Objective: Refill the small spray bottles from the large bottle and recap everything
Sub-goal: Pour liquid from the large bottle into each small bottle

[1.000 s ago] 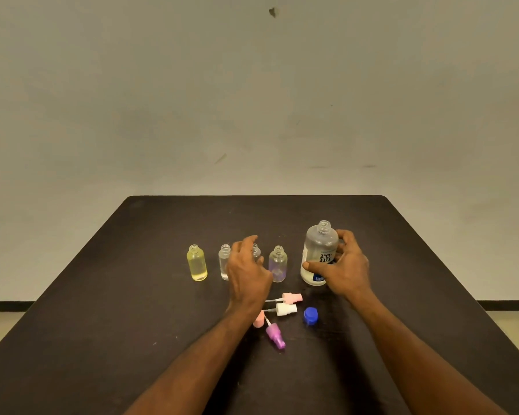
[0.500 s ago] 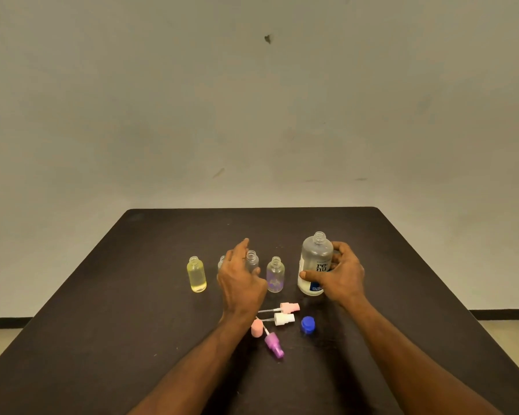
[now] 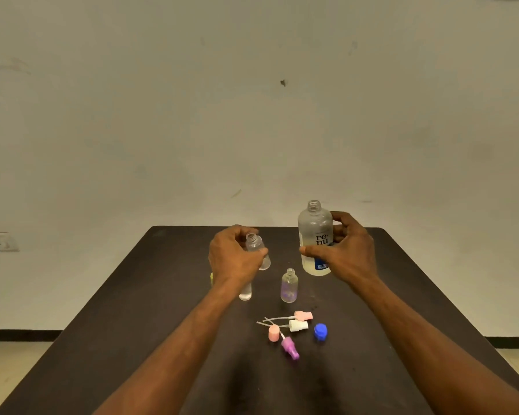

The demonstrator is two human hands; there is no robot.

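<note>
Large bottle (image 3: 315, 235), uncapped, holds clear liquid low down.

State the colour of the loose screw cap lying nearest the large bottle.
Blue; the screw cap shows clearly in the head view.

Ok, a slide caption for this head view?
Left hand holds small bottle, right hand grips uncapped large bottle.

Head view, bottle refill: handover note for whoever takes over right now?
Left hand grips a small clear uncapped spray bottle, lifted.
Right hand grips the large clear labelled bottle, open, lifted, upright.
On the dark table: a purple-tinted small bottle, a clear one, a yellow one mostly hidden behind the left wrist.
Four spray caps and the blue cap lie loose.
Done: uncapping. Left: pour, recap all.
</note>
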